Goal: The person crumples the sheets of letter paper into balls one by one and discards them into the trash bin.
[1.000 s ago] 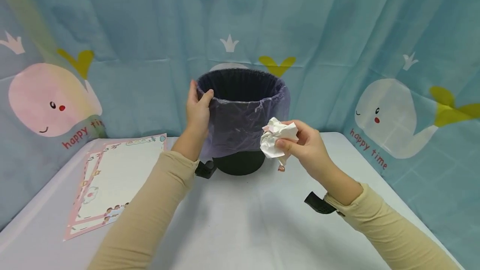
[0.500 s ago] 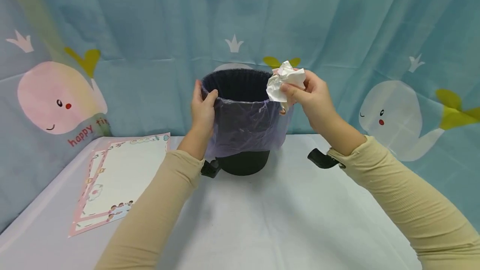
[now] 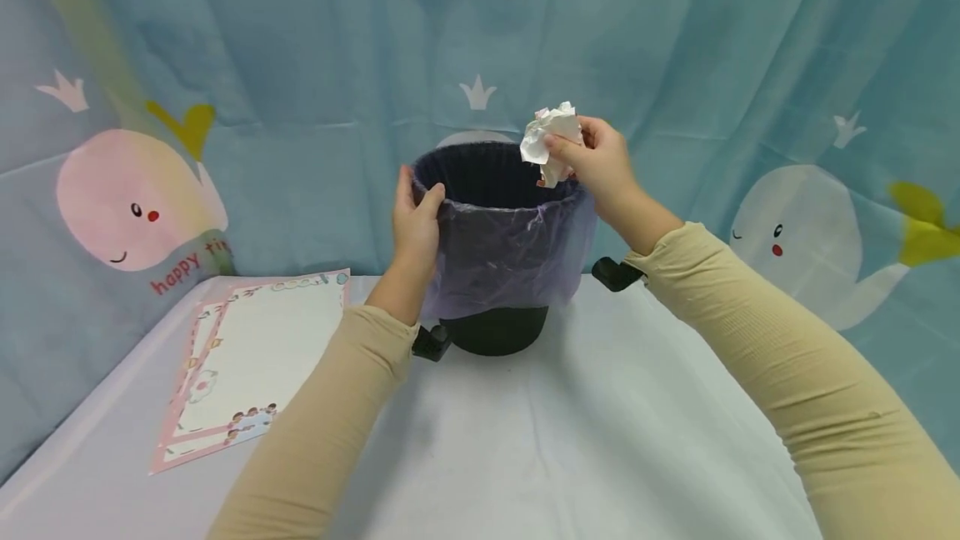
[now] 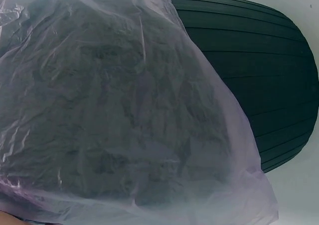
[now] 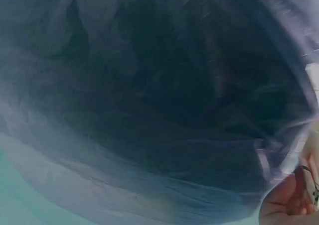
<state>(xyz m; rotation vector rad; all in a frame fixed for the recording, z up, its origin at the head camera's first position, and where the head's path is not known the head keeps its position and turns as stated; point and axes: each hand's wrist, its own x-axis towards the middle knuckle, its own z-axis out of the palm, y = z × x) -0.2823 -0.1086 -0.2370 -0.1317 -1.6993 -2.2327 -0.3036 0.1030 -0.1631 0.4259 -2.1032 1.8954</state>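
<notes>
A dark trash can (image 3: 495,332) stands upright on the table, lined with a thin purple plastic bag (image 3: 502,261) folded over its rim. My left hand (image 3: 417,227) grips the left side of the rim, thumb on the near side. My right hand (image 3: 603,161) pinches a crumpled ball of white paper (image 3: 555,140) over the right part of the can's opening. In the left wrist view the bag (image 4: 124,105) hangs over the ribbed can wall (image 4: 259,70). In the right wrist view the fingers (image 5: 281,200) show at the lower right, beside the bag-covered rim.
Flat sheets of paper with pink decorated borders (image 3: 262,357) lie overlapping on the left of the white table (image 3: 480,457). Behind and beside the table hangs a blue curtain (image 3: 360,40) printed with whales and crowns.
My right hand has lifted the crumpled paper from in front of the can up to above its rim, then moved it left over the opening. The left hand keeps its hold on the rim.
</notes>
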